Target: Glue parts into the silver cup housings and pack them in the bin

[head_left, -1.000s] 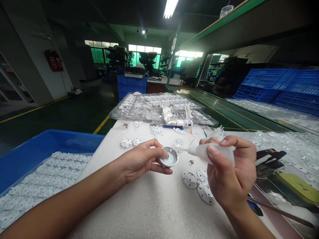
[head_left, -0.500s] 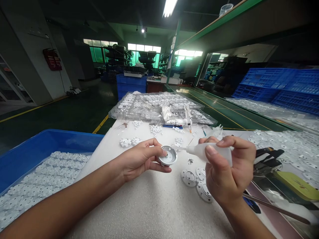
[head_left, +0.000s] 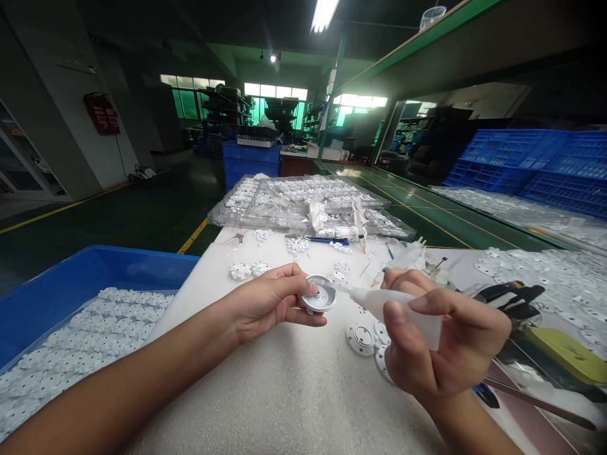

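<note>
1. Your right hand point(head_left: 448, 347) has turned and shifted since half a second ago, so the white squeeze bottle point(head_left: 376, 302) slants more across the view, its broad end lower, and its thin nozzle point(head_left: 339, 288) reaches further over the rim of the white round part point(head_left: 325, 302)
2. Your left hand point(head_left: 265, 303) has that part in a partly closed grip, thumb pressed inside the hollow, fingers around the outside and below
3. You have the part between your two hands, just above the counter point(head_left: 284, 392), its hollow turned towards you; whether the nozzle tip touches it, you cannot tell from this view
4. Your right hand is curled around the bottle, thumb on the near side, index finger bent over the top
5. Below the bottle, near your right hand, several white discs point(head_left: 360, 340) lie on the counter, partly covered by that hand
6. Beyond your left hand sit two more white pieces point(head_left: 250, 270), and a blue bin point(head_left: 142, 259) of similar pieces stands to your left
</note>
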{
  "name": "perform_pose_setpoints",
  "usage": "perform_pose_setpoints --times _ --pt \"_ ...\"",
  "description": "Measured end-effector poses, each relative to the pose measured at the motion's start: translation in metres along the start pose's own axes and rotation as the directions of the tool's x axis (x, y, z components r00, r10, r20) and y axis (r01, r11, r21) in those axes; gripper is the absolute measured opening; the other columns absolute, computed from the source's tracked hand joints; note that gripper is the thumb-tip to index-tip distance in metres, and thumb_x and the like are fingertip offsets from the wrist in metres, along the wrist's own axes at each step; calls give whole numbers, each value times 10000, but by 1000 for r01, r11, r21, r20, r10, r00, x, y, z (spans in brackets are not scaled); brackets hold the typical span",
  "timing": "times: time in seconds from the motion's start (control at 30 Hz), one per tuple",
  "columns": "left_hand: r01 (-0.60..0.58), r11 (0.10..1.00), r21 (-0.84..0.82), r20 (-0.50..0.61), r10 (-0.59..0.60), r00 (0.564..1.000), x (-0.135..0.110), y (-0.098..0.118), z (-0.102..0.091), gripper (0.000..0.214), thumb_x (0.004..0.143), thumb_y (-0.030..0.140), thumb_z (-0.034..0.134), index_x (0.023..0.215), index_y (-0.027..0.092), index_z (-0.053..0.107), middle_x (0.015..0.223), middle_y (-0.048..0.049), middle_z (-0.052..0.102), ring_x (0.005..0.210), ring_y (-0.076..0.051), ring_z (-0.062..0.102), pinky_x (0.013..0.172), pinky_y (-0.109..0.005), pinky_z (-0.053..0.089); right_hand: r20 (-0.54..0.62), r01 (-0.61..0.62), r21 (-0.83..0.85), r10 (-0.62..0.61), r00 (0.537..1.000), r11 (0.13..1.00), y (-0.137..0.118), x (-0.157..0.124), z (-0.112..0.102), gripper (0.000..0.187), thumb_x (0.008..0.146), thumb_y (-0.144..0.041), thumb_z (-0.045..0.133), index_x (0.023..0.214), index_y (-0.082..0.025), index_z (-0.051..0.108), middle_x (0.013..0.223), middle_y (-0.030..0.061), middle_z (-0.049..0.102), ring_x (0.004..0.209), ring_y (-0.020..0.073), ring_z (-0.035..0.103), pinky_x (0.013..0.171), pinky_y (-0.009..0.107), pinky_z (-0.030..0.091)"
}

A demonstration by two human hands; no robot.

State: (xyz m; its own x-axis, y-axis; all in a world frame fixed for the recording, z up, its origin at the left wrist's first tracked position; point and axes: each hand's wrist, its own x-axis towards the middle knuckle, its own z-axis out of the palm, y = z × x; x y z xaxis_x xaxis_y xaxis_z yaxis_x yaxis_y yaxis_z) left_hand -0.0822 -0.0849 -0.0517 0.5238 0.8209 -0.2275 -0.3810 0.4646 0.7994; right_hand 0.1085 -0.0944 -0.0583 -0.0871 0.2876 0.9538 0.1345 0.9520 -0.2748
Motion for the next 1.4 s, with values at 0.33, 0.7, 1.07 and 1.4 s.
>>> perform_pose_setpoints --times 0.33,0.7,1.07,1.4 --pt "-7 1000 8 18 7 1000 2 0 -3 163 765 99 665 739 138 509 824 -42 622 730 -137 642 689 -271 587 -41 -4 -6 3 999 1000 -3 2 4 276 689 -7 557 853 -204 455 572 -54 354 520 106 329 633 373 388" --pt "0 1000 24 19 0 1000 1 -1 -3 160 756 108 678 751 135 521 837 -42 618 743 -140 641 687 -272 589 -11 -6 -55 5 1000 998 -3 1 2 303 698 -16 556 882 -228 441 561 -61 362 519 116 339 642 377 399" --pt "-4 1000 22 7 4 1000 2 1 -4 176 743 96 680 732 137 510 826 -44 621 728 -135 636 684 -271 586 -10 12 -99 -13 1000 995 -1 -2 3 277 709 -56 587 881 -228 455 548 -68 348 489 113 357 628 386 418" --pt "2 1000 28 -13 -2 1000 5 1 -5 162 762 63 634 719 140 499 819 -50 626 725 -137 633 690 -283 588 -462 -254 -72 193 865 965 13 2 -1 188 795 -229 642 977 -211 600 939 60 516 789 186 535 710 362 437"
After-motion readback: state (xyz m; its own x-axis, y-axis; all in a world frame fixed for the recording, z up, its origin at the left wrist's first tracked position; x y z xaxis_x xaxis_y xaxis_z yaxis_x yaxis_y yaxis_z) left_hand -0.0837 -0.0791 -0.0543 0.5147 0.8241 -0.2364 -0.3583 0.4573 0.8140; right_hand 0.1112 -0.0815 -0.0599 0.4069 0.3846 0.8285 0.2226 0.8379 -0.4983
